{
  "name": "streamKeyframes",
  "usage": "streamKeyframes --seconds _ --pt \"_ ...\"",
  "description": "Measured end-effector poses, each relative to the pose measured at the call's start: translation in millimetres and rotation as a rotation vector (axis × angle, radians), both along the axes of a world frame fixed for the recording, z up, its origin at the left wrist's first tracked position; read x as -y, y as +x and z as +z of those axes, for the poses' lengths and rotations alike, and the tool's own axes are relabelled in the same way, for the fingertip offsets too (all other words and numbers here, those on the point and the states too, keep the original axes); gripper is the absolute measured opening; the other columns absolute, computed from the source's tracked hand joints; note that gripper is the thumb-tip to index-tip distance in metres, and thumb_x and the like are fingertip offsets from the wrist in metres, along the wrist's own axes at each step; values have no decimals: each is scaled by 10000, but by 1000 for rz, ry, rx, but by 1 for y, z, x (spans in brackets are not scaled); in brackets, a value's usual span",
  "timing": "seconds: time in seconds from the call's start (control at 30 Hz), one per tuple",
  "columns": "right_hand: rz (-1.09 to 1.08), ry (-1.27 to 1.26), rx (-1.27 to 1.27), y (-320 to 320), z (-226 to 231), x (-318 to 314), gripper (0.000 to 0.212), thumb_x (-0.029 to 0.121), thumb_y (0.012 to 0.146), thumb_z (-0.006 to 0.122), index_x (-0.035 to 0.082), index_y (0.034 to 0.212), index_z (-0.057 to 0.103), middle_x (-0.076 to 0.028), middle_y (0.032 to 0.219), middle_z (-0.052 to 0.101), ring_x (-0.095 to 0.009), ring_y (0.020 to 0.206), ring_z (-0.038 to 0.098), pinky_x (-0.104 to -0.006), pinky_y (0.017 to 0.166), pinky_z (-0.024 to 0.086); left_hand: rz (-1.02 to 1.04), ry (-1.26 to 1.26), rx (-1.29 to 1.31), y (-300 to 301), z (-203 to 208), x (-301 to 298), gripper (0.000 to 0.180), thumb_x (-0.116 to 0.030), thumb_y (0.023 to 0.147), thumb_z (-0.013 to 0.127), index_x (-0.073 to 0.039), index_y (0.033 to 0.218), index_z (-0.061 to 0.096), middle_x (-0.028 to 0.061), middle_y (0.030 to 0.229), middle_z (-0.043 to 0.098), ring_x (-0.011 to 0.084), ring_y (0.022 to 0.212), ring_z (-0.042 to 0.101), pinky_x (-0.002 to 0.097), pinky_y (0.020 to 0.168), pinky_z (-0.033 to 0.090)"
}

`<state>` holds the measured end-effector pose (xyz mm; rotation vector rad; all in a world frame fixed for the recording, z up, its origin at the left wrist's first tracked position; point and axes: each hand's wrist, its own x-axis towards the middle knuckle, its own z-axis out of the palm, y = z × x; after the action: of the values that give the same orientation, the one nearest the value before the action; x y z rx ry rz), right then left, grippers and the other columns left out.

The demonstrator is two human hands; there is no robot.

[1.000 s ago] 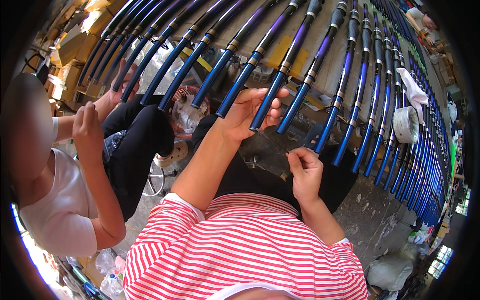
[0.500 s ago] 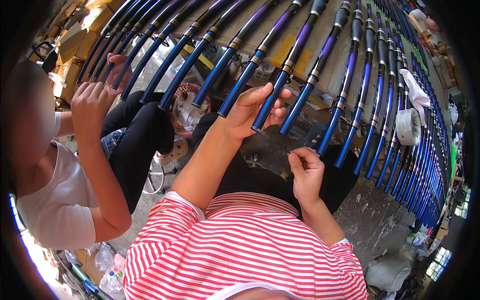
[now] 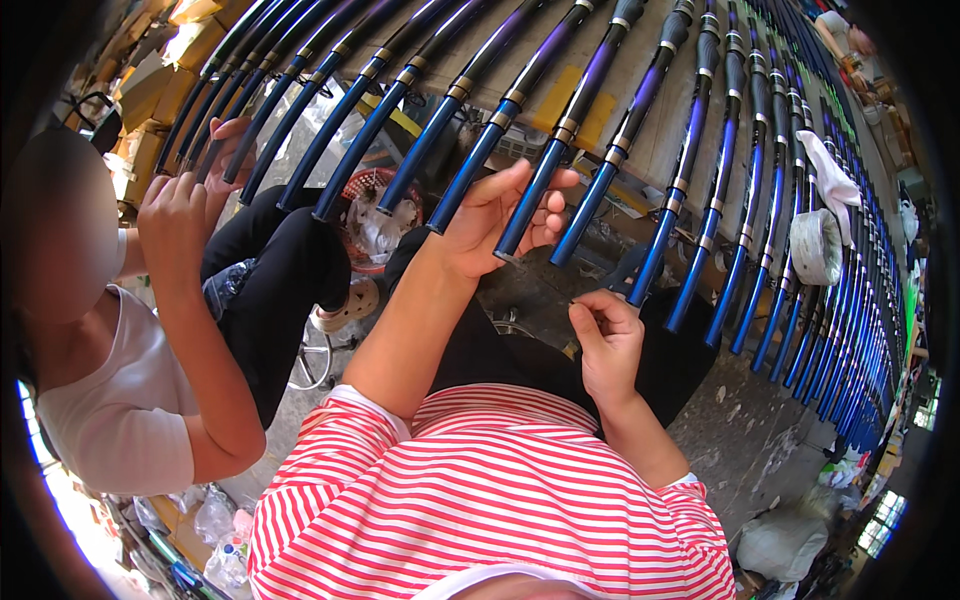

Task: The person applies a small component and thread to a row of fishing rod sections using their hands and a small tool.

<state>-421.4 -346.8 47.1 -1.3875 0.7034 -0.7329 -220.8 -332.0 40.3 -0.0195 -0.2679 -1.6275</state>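
Note:
A long row of fishing rods [image 3: 638, 103] lies side by side across the bench, their glossy blue ends sticking out over its near edge. My left hand [image 3: 482, 232] is closed around the blue end of one fishing rod [image 3: 532, 198], thumb on its left side and fingers curled behind and to the right. Lower and to the right, my right hand [image 3: 610, 345] is raised below the rod ends, thumb and forefinger pinched together. A tiny dark speck shows at that pinch, too small to name. The right hand is apart from the rods.
At left a co-worker's hands [image 3: 185, 205] are at other rod ends. A red basket [image 3: 352, 192] with whitish scraps stands under the bench. A tape roll [image 3: 815, 248] and a white cloth [image 3: 830, 178] rest on the right-hand rods. A pale sack [image 3: 783, 545] lies at lower right.
My left hand and the rod end in it appear slightly further left in the picture. My right hand has shifted slightly left and up, its pinch unchanged.

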Motion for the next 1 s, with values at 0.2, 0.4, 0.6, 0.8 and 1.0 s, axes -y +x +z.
streamKeyframes --seconds 0.2,0.4,0.6,0.8,1.0 --pt "-21 20 -23 -8 -6 1 61 -2 782 611 -33 827 584 -1 726 529 -32 649 491 -151 581 384 20 82 19 2 1 -3 419 -252 895 434 70 1162 433 83 809 573 175 743 532 281 652 440" --pt "-18 -2 21 -32 -4 6 66 32 798 610 -22 820 581 10 697 521 -20 605 464 -144 554 362 57 197 147 -6 -17 4 344 -240 882 466 59 1039 529 135 856 620 221 756 611 331 698 510" --pt "-75 45 -12 -34 -1 11 97 65 821 590 -22 780 585 14 685 526 -5 579 415 -147 517 314 40 130 255 -33 -9 16 473 -439 863 451 0 1009 546 62 847 574 167 758 520 280 702 417" --pt "-88 72 -20 -32 -3 10 109 74 824 588 -23 773 586 14 684 531 -8 580 416 -148 526 316 63 6 170 -42 -5 21 426 -422 863 464 -30 1008 552 24 795 490 136 708 431 255 664 365" --pt "-84 87 -26 -31 -5 11 107 74 820 593 -21 771 583 16 688 528 -13 587 426 -151 530 324 36 35 78 -38 -3 20 360 -297 881 487 34 1002 562 51 728 540 149 694 473 266 638 397"
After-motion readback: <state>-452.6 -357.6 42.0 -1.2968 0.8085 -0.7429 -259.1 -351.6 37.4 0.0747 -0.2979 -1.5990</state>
